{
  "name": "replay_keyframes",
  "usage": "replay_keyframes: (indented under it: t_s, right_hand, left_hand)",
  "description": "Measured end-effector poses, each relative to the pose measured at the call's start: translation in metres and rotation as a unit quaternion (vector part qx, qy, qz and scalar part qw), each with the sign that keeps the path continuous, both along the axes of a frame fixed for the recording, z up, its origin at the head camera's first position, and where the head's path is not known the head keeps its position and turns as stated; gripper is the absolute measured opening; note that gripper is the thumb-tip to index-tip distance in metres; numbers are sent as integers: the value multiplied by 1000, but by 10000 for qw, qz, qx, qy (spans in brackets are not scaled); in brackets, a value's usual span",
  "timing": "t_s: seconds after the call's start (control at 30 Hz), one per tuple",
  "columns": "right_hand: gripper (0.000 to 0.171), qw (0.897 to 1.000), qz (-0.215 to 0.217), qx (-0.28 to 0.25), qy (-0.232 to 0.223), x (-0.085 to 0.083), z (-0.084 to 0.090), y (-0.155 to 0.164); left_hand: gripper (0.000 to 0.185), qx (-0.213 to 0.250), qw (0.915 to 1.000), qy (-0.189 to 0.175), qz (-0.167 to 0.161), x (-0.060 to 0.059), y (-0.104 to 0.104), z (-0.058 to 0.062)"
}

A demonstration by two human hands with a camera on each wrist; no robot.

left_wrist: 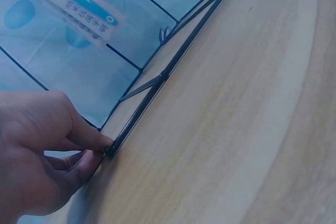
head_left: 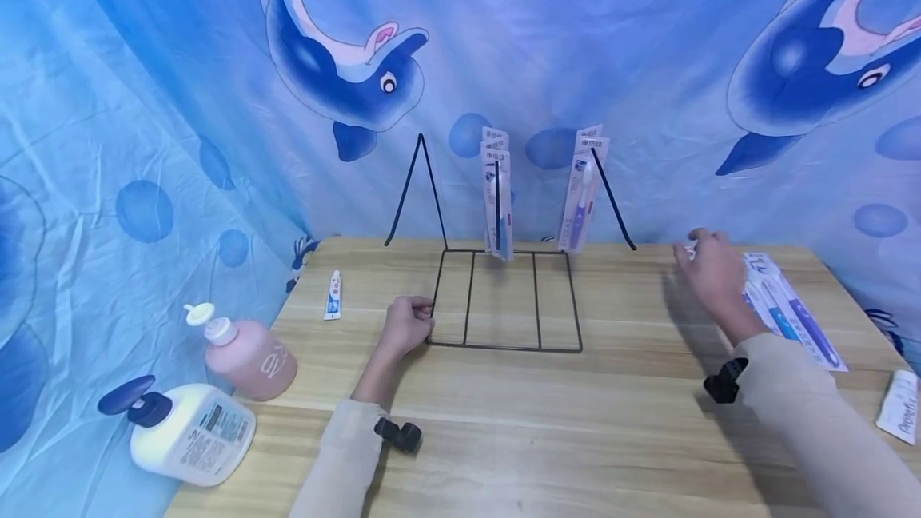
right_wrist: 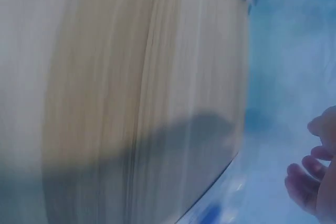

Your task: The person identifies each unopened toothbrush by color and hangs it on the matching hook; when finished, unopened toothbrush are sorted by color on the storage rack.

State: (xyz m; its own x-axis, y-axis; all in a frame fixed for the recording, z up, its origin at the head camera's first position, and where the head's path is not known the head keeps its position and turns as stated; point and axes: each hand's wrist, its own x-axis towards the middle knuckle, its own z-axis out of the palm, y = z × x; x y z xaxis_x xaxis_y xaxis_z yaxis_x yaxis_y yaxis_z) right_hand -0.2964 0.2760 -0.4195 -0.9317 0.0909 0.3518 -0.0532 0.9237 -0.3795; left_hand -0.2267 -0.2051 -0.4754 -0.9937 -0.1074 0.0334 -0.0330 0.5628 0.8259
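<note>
A black wire rack (head_left: 504, 347) stands on the wooden table (head_left: 540, 438), its flat base toward me. Two groups of packed toothbrushes hang on its uprights, one in the middle (head_left: 498, 198) and one to the right (head_left: 581, 198). My left hand (head_left: 408, 324) pinches the front left corner of the rack's base; the left wrist view shows thumb and fingers (left_wrist: 105, 148) closed on the wire (left_wrist: 173, 66). My right hand (head_left: 708, 266) hovers with loosely curled fingers (right_wrist: 315, 177) over the end of several toothbrush packs (head_left: 791, 310) lying flat at the right. A small white bit shows at its fingertips.
A small tube (head_left: 333, 296) lies left of the rack. A pink pump bottle (head_left: 248, 358) and a white pump bottle (head_left: 190, 434) lie at the table's left front corner. A white tube (head_left: 899, 406) lies at the right edge. A blue dolphin curtain (head_left: 504, 46) hangs close behind.
</note>
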Motion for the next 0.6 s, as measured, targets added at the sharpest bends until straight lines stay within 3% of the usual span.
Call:
replay_keyframes:
  t_s: [0.13, 0.23, 0.6]
  right_hand:
    - [46, 9965, -315, 172, -756, -10, -11, 24]
    - [43, 9933, -395, 96, -1083, -14, -19, 33]
    - [44, 9861, -513, 240, -1562, -20, -38, 51]
  left_hand:
    - [37, 0, 10000, -51, 24, -1, 0, 0]
    - [37, 25, 10000, -38, 24, -1, 0, 0]
    - [36, 6, 10000, 98, 1, 0, 2, 2]
